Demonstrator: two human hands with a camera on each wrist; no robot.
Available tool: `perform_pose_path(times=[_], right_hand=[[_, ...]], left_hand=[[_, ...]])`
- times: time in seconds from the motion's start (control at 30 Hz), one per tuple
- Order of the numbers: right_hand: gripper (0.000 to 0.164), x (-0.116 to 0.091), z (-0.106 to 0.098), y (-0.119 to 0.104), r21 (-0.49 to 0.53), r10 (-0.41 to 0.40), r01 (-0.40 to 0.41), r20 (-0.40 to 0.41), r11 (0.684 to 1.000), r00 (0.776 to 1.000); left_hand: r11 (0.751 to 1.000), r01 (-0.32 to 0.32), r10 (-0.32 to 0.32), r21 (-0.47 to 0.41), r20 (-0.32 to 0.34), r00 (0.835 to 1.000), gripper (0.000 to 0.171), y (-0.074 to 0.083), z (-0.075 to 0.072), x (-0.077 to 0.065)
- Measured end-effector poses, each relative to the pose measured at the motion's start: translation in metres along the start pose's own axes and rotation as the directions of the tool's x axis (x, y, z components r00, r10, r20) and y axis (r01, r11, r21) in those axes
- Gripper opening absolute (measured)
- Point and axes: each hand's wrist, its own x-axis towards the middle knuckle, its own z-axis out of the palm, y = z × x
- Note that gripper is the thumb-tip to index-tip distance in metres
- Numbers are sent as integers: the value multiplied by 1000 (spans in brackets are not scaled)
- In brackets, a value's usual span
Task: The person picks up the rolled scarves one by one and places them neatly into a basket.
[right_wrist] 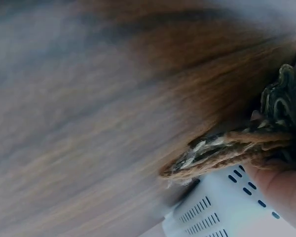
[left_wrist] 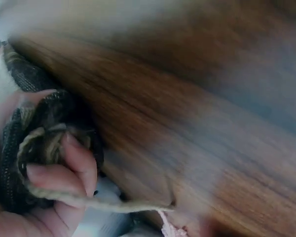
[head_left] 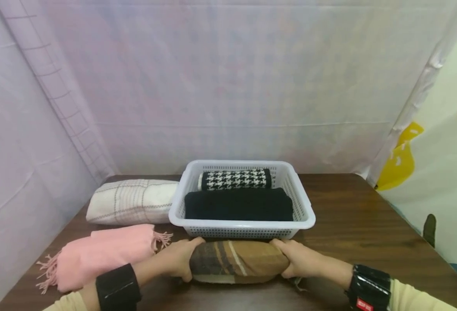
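Observation:
A rolled brown plaid scarf (head_left: 240, 261) lies lengthwise in front of the white basket (head_left: 244, 224). My left hand (head_left: 179, 258) grips its left end. In the left wrist view the fingers (left_wrist: 79, 160) curl into the rolled end, and a loose cord of fringe (left_wrist: 123, 206) hangs across them. The right end is held by my right hand (head_left: 300, 258); its underside is hidden. Brown and dark fringe (right_wrist: 227, 153) sticks out beside that hand in the right wrist view. Inside the basket are a black folded cloth (head_left: 237, 205) and, behind it, a black-and-white houndstooth roll (head_left: 236, 179).
A folded pink fringed scarf (head_left: 108, 252) lies on the left of the brown wooden table (head_left: 352, 216). Behind it, a white checked folded cloth (head_left: 135, 201) reaches the basket's left side. A pale curtain (head_left: 228, 86) hangs along the table's back edge.

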Motion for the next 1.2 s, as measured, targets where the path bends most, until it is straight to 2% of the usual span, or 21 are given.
perform_pose_path(times=[0.2, 0.3, 0.4, 0.57, 0.63, 0.7, 0.77, 0.87, 0.97, 1.07, 1.13, 1.2], right_hand=[[56, -4, -5, -5, 81, 4, -3, -5, 997, 1000], [58, -10, -14, -15, 130, 15, -18, 22, 991, 1000], [61, -17, -34, -29, 150, 35, -40, 34, 988, 999], [63, -28, -75, -54, 140, 56, -57, 11, 989, 998], [64, -30, -90, -62, 120, 76, -76, 5, 990, 997], [65, -30, -104, -66, 84, 103, -101, -17, 991, 995], [65, -28, -117, -66, 36, 126, -124, -57, 992, 990], [65, -17, -137, -59, -103, 125, -140, -141, 985, 982], [63, 1, -155, -41, -285, 77, -141, -227, 948, 971], [60, 24, -166, -18, -404, 40, -155, -281, 902, 959], [60, 40, -169, -2, -435, 32, -165, -296, 885, 955], [59, 55, -170, 12, -450, 36, -169, -289, 877, 957]], left_hand=[[1000, -18, 17, -21, -46, 999, 73, 7, -8, -11], [1000, 0, -1, -7, -52, 999, 78, 15, -22, -21], [1000, 16, -17, -7, -51, 999, 81, 27, -42, -34], [997, -75, 77, 25, -117, 990, 80, 44, -74, -52], [992, -117, 123, 45, -153, 981, 78, 49, -85, -54], [990, -126, 137, 67, -191, 972, 77, 55, -95, -51], [986, -114, 141, 123, -240, 960, 76, 59, -104, -46], [966, -70, 147, 247, -309, 940, 79, 65, -118, -32], [929, -30, 166, 368, -346, 923, 80, 65, -132, -8], [900, 9, 154, 437, -336, 929, 80, 59, -142, 21], [893, 26, 136, 449, -323, 937, 80, 51, -145, 41], [898, 29, 125, 439, -317, 940, 81, 40, -144, 59]])
